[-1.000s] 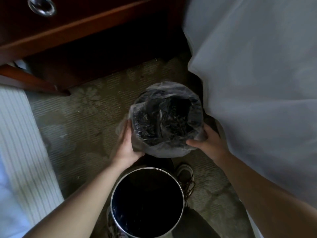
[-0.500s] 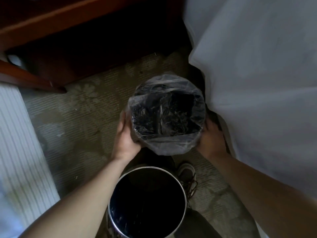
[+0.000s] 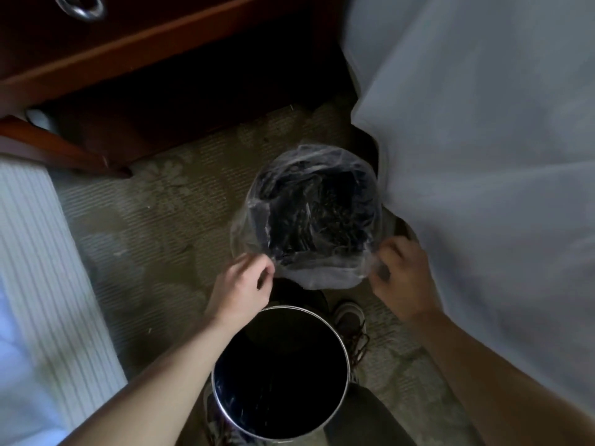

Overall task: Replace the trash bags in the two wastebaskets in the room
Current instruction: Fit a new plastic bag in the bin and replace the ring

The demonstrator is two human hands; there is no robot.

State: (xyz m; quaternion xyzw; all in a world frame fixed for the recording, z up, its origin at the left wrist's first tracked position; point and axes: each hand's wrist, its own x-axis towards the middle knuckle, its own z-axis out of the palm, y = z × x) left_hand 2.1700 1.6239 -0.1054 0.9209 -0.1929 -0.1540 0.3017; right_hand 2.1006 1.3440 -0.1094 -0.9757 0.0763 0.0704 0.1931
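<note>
A wastebasket lined with a clear trash bag [image 3: 314, 217] stands on the carpet ahead of me, its dark inside showing through the wrinkled plastic. My left hand [image 3: 244, 286] is at the near left of its rim, fingers pinched on the bag's overhanging edge. At the near right of the rim, my right hand [image 3: 402, 278] has its fingers curled on the plastic. Closer to me stands a second wastebasket [image 3: 346, 352] with a shiny metal rim and a black inside; no bag shows over its rim.
A dark wooden nightstand [image 3: 135, 49] with a ring pull stands at the back. A white curtain [image 3: 483, 140] hangs at the right, against the lined basket. A bed with striped white bedding [image 3: 38, 268] is at the left. My shoe [image 3: 349, 317] is between the baskets.
Both hands have left the sides of the lined basket and come back to its near rim, where they hold the bag's edge. The basket now rests lower and farther right.
</note>
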